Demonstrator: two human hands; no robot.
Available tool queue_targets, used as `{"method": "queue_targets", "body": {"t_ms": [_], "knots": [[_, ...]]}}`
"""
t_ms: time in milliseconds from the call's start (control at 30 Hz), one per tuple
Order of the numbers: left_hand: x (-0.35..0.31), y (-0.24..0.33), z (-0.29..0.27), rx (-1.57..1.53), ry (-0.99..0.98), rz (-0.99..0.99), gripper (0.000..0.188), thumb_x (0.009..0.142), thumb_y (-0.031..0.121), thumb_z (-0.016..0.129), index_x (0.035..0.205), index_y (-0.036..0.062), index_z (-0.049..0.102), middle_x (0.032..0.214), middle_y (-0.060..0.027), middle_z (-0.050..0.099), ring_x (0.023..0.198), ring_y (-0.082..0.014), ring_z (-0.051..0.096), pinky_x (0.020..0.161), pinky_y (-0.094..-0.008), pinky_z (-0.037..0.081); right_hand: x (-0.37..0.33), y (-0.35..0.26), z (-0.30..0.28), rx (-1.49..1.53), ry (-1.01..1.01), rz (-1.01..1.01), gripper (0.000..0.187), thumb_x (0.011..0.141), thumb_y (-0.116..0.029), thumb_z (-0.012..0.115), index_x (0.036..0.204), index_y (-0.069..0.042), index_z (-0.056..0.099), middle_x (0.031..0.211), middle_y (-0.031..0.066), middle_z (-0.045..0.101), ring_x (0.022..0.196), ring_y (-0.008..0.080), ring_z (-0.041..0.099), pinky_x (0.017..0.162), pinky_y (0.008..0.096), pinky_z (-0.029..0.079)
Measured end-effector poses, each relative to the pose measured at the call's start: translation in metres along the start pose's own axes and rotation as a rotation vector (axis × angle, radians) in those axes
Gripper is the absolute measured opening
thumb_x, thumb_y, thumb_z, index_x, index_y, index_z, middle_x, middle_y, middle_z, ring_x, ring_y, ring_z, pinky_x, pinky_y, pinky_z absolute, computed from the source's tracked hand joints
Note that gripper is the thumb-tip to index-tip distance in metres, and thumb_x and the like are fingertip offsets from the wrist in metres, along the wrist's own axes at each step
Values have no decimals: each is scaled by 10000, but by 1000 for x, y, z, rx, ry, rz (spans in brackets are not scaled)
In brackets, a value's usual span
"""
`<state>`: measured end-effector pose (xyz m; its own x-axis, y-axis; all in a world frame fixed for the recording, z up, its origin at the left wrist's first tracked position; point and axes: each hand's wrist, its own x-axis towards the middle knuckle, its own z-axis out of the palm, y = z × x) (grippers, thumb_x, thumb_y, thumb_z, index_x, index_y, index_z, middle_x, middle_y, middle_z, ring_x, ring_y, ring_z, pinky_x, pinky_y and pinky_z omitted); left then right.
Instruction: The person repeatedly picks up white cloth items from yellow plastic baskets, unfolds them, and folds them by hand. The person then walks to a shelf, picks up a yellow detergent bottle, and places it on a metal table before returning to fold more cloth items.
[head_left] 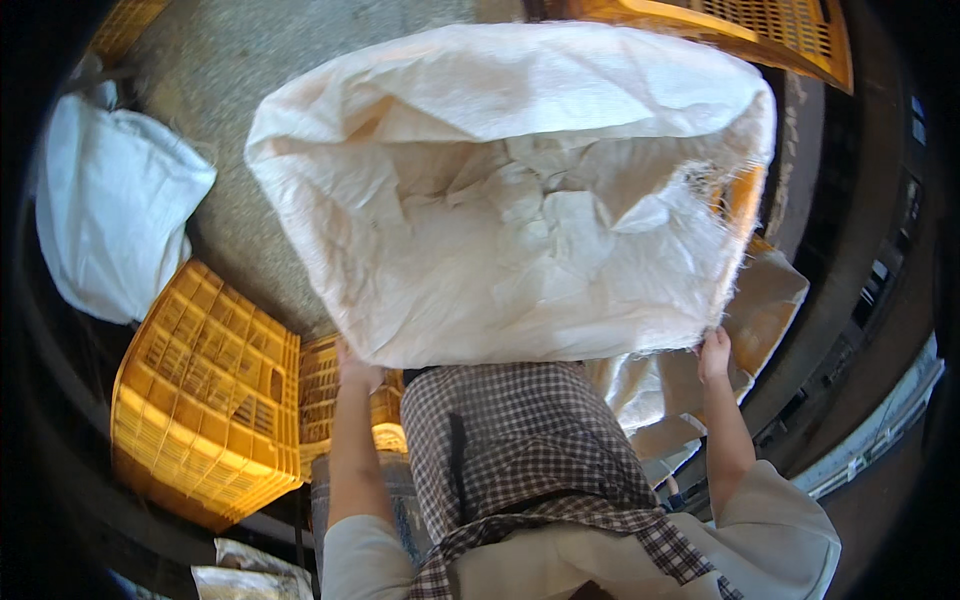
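Observation:
In front of me is a large yellow plastic crate (743, 195) lined with a white woven sack (540, 330). The sack folds over the rim and hides most of the crate. Its right side is torn and frayed, with yellow plastic showing through. No contents show inside, only creased white fabric. My left hand (358, 368) grips the near left corner, its fingers partly hidden beneath the edge. At the near right corner, my right hand (714, 354) is closed around the rim.
Yellow crates (205, 395) stand at my left, below a white sack (120, 205). Another yellow crate (790, 35) lies at the far right. Close by on the right is a second lined crate (770, 300), partly covered by my arm. Grey concrete floor (230, 70) shows at the far left.

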<state>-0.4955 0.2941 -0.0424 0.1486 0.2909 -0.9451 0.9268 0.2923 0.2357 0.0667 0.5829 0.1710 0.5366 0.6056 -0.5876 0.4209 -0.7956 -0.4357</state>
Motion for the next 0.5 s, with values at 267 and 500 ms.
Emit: {"method": "queue_targets", "body": {"t_ms": [267,500], "knots": [[-5,10,-7,13,-63,-33,595,914,409,397,1468,277,222,1538,-14,200,1421,-237,154,1120,-573,6,28,-47,-2,56,-268,55,281,910,-55,474,1186,-58,525,1051,39,634,879,97,604,693,222,504],[24,17,23,-158,56,-238,560,898,357,431,1427,206,323,1508,-52,274,1410,-234,185,1143,-478,97,102,-72,55,126,-433,164,476,916,-234,565,1326,-21,454,1261,106,540,1140,203,508,975,341,412]]}}
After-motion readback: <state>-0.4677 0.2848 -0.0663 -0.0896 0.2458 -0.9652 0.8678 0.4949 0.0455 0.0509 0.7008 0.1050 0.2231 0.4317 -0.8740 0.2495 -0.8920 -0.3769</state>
